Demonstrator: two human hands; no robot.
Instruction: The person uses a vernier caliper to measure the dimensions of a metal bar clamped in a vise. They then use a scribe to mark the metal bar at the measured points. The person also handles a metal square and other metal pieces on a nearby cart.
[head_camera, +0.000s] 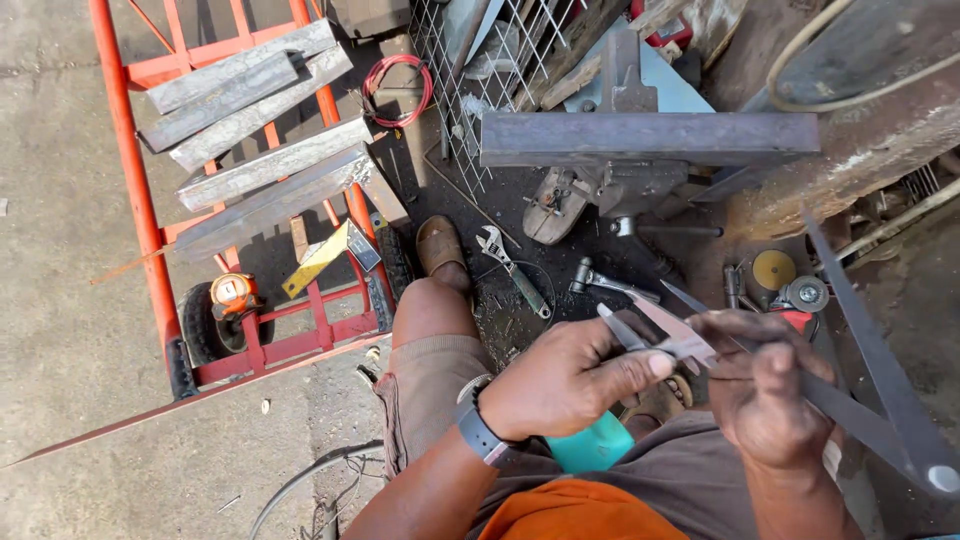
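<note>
Head view shows a metal caliper (660, 335) pinched in the left hand (565, 380), fingers closed around it, against a dark metal strip (860, 415) gripped by the right hand (765, 395). Adjustable wrench (512, 268) lies on the floor ahead; red cart (150, 250) stands leftward.

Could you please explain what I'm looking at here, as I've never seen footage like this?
It is one picture from a camera on a person's head, looking down at their own hands and knees. No machine is involved. The left hand and right hand together hold a metal caliper against a dark steel strip. A teal tool lies in the lap. On the dirty ground lie a wrench and a grinder. An orange cart carries steel bars and a tape measure.
</note>
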